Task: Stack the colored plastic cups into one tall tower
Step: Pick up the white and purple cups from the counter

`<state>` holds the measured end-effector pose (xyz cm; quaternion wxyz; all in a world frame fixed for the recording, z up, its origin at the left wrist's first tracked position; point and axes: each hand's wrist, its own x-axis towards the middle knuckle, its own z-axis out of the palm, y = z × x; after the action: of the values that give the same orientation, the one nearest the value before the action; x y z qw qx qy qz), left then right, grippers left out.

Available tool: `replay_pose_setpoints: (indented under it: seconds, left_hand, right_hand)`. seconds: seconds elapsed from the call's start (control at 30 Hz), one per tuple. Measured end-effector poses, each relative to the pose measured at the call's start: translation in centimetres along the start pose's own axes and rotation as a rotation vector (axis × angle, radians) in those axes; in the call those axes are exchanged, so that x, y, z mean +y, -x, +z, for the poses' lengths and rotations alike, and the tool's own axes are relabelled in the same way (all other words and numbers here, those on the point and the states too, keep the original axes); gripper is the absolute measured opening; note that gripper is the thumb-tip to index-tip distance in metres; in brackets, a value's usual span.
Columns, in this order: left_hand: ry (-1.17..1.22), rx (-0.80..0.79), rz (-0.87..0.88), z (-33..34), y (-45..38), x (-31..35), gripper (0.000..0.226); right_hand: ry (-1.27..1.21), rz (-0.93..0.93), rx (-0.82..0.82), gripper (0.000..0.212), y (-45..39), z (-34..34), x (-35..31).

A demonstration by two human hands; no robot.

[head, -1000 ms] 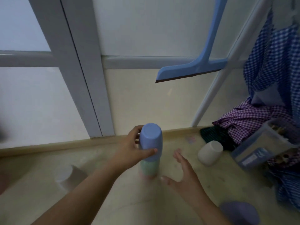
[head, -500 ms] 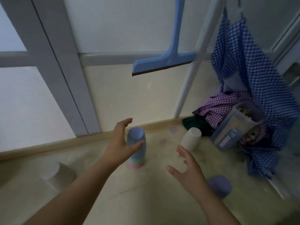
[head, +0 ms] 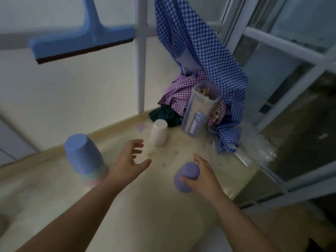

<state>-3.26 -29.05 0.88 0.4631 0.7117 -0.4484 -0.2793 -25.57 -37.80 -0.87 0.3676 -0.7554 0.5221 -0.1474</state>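
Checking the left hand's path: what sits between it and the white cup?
Nothing. In the head view the stretch from the left hand to the white cup is bare, faintly stained floor. The hand is open; the cup stands upside down.

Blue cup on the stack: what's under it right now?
Under the blue cup a green cup's rim and a pink one below it peek out. Their upper parts are covered, so any further nested cups cannot be seen.
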Motion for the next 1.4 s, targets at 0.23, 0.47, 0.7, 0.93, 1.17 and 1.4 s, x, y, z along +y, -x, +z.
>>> replay_pose_setpoints:
  seconds: [0.23, 0.47, 0.7, 0.93, 1.17, 1.4]
  left_hand:
    - [-0.007, -0.040, -0.122, 2.4, -3.4, -1.9, 0.058]
    - [-0.093, 0.022, -0.082, 2.9, -8.8, -2.7, 0.061]
    - [-0.052, -0.025, -0.120, 5.7, -14.2, -2.9, 0.080]
    - [-0.027, -0.021, -0.160, 7.8, -15.5, -4.0, 0.064]
    - [0.034, 0.087, -0.024, 2.1, -13.4, 1.7, 0.064]
    - [-0.023, 0.364, 0.145, -12.3, -6.6, 9.3, 0.067]
  right_hand:
    - [-0.192, 0.082, 0.041, 0.066, -0.5, 2.1, 2.8]
    - [-0.278, -0.031, 0.094, 0.051, -4.8, 0.7, -0.6]
    - [-0.292, -0.062, 0.158, 0.057, -9.4, 0.1, -2.2]
    - [-0.314, -0.008, 0.144, 0.060, -10.2, 0.4, -0.8]
    - [-0.397, -0.062, 0.097, 0.055, -9.7, -0.4, -2.8]
    - [-0.386, -0.268, 0.001, 0.058, -7.9, 0.2, -12.0]
